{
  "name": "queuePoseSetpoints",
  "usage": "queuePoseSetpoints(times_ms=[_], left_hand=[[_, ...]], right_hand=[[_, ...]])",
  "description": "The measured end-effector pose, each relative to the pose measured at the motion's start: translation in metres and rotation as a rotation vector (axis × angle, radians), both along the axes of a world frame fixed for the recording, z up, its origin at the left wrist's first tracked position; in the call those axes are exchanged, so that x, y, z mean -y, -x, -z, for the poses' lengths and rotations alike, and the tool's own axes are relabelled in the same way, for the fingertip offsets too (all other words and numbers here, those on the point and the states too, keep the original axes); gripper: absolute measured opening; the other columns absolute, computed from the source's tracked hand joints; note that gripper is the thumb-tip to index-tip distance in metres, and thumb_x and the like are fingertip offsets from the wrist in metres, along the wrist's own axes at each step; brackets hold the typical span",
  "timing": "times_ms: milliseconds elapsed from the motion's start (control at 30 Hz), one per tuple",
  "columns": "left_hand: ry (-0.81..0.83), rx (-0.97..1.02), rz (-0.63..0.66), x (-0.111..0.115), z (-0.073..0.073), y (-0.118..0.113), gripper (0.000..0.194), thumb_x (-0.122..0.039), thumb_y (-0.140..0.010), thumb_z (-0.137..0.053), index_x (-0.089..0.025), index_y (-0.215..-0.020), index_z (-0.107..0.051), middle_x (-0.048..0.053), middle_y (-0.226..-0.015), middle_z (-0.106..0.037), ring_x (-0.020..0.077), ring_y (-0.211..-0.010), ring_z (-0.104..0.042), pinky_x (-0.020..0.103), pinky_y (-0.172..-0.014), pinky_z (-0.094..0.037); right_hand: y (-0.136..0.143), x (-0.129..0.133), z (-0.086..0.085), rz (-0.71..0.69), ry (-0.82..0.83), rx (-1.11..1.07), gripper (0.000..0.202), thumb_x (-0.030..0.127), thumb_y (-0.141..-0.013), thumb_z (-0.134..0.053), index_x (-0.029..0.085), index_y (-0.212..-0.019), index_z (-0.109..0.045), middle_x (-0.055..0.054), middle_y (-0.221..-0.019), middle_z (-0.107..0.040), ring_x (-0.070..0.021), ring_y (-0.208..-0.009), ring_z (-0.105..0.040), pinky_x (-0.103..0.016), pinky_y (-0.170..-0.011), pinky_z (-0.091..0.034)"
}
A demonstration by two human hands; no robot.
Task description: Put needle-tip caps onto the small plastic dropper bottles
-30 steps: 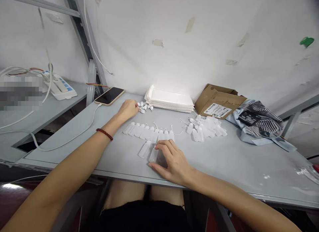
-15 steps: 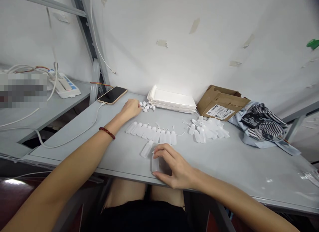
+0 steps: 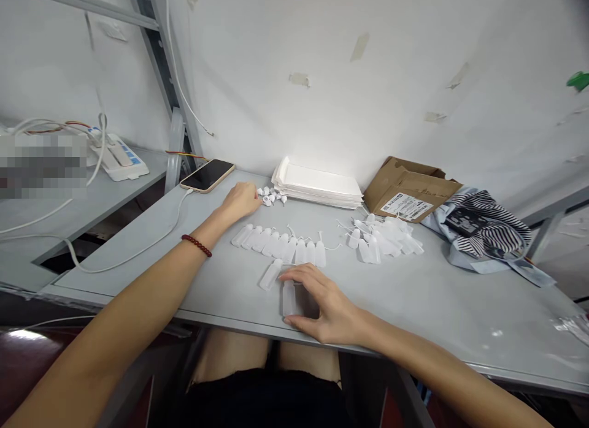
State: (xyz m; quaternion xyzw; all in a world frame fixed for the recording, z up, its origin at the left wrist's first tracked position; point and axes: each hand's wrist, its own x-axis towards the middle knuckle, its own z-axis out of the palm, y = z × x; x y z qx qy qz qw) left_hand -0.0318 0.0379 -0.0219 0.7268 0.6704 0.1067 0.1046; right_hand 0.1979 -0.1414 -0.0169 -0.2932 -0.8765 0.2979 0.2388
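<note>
My left hand [image 3: 242, 200] rests at the left edge of a small pile of white caps [image 3: 271, 197], fingers closed; what its fingertips pinch is too small to make out. My right hand [image 3: 317, 302] is curved around a translucent bottle [image 3: 289, 298] near the front edge, thumb at its bottom and fingers at its top. A second bottle [image 3: 270, 275] lies tilted just left of it. Behind them several bottles [image 3: 277, 244] lie side by side in a row. A heap of similar bottles [image 3: 386, 236] is to the right.
A phone [image 3: 208, 175] on a white cable lies at the back left. White flat sheets [image 3: 319, 184] are stacked against the wall, beside an open cardboard box [image 3: 405, 192]. Striped cloth and plastic [image 3: 485, 225] lie further right. A power strip [image 3: 120, 158] is far left.
The fingers of my right hand have shifted slightly at the top of the bottle, and the bottle has moved a little to the right. My left hand has barely moved.
</note>
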Motion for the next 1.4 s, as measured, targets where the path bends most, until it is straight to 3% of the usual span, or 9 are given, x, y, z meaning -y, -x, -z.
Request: queuePoseSetpoints(times_ms=[267,400,467,600,700,767,867,1133,1400], left_hand=[[0.002,0.132,-0.079,0.006,-0.009,0.001,0.028,-0.03,-0.089,-0.056,-0.015,-0.113,-0.056,0.008,-0.112,-0.059,0.0208,-0.097,-0.06,0.04,-0.082,-0.051],[-0.003,0.303,-0.09,0.012,-0.024,0.001,0.019,-0.029,-0.081,-0.063,-0.01,-0.082,-0.066,0.008,-0.089,-0.066,0.0248,-0.092,-0.061,0.038,-0.078,-0.049],[0.026,0.436,-0.044,0.019,-0.033,-0.004,0.019,-0.028,-0.076,-0.066,-0.011,-0.066,-0.066,0.007,-0.074,-0.067,0.0273,-0.087,-0.063,0.034,-0.073,-0.048],[0.205,0.783,0.175,0.044,-0.048,-0.025,0.02,-0.032,-0.077,-0.062,-0.012,-0.077,-0.069,0.006,-0.079,-0.069,0.0178,-0.076,-0.063,0.028,-0.068,-0.049],[0.368,1.007,0.339,0.066,-0.053,-0.047,0.025,-0.037,-0.075,-0.065,-0.013,-0.079,-0.07,0.008,-0.083,-0.07,0.0142,-0.073,-0.062,0.027,-0.068,-0.049],[0.45,1.114,0.403,0.077,-0.055,-0.058,0.024,-0.036,-0.074,-0.067,-0.013,-0.079,-0.071,0.007,-0.081,-0.069,0.0122,-0.07,-0.06,0.026,-0.067,-0.049],[0.522,1.225,0.395,0.084,-0.053,-0.066,0.021,-0.034,-0.074,-0.069,-0.013,-0.078,-0.071,0.005,-0.078,-0.068,0.0099,-0.069,-0.058,0.024,-0.067,-0.047],[0.713,1.356,0.341,0.085,-0.042,-0.071,0.021,-0.03,-0.075,-0.071,-0.009,-0.078,-0.072,0.005,-0.074,-0.066,0.0096,-0.067,-0.058,0.023,-0.066,-0.047],[0.765,1.442,0.335,0.087,-0.039,-0.074,0.018,-0.027,-0.075,-0.071,-0.01,-0.079,-0.072,0.006,-0.077,-0.067,0.0092,-0.069,-0.059,0.025,-0.072,-0.048]], right_hand=[[-0.003,0.001,0.004,-0.027,0.005,-0.027,0.048,0.016,-0.076,-0.065,0.021,-0.12,-0.046,-0.009,-0.117,-0.057,-0.02,-0.11,-0.052,-0.038,-0.095,-0.044],[-0.005,0.001,0.003,-0.065,-0.056,-0.112,0.046,0.016,-0.08,-0.062,0.023,-0.122,-0.045,-0.009,-0.118,-0.058,-0.0201,-0.115,-0.051,-0.04,-0.096,-0.045],[-0.007,0.0,-0.002,-0.072,-0.118,-0.162,0.044,0.015,-0.081,-0.06,0.022,-0.122,-0.046,-0.01,-0.115,-0.06,-0.0207,-0.118,-0.051,-0.041,-0.098,-0.045],[-0.016,-0.004,-0.016,0.029,-0.201,-0.247,0.039,0.013,-0.08,-0.062,0.022,-0.116,-0.052,-0.01,-0.115,-0.062,-0.023,-0.119,-0.052,-0.045,-0.1,-0.044],[-0.024,-0.009,-0.021,0.17,-0.106,-0.349,0.036,0.015,-0.077,-0.067,0.026,-0.109,-0.056,-0.009,-0.12,-0.06,-0.0242,-0.12,-0.051,-0.043,-0.094,-0.049],[-0.029,-0.013,-0.022,0.234,-0.001,-0.441,0.035,0.016,-0.076,-0.069,0.027,-0.106,-0.057,-0.008,-0.124,-0.057,-0.0239,-0.122,-0.05,-0.042,-0.092,-0.05],[-0.032,-0.016,-0.022,0.273,0.099,-0.542,0.034,0.015,-0.074,-0.072,0.028,-0.103,-0.058,-0.006,-0.124,-0.056,-0.0225,-0.122,-0.05,-0.043,-0.096,-0.048],[-0.036,-0.021,-0.023,0.297,0.193,-0.607,0.031,0.022,-0.073,-0.074,0.026,-0.099,-0.058,-0.005,-0.125,-0.059,-0.0227,-0.124,-0.049,-0.042,-0.098,-0.046],[-0.038,-0.025,-0.022,0.325,0.296,-0.66,0.028,0.024,-0.073,-0.074,0.026,-0.096,-0.059,-0.005,-0.124,-0.062,-0.0235,-0.117,-0.056,-0.045,-0.097,-0.047]])
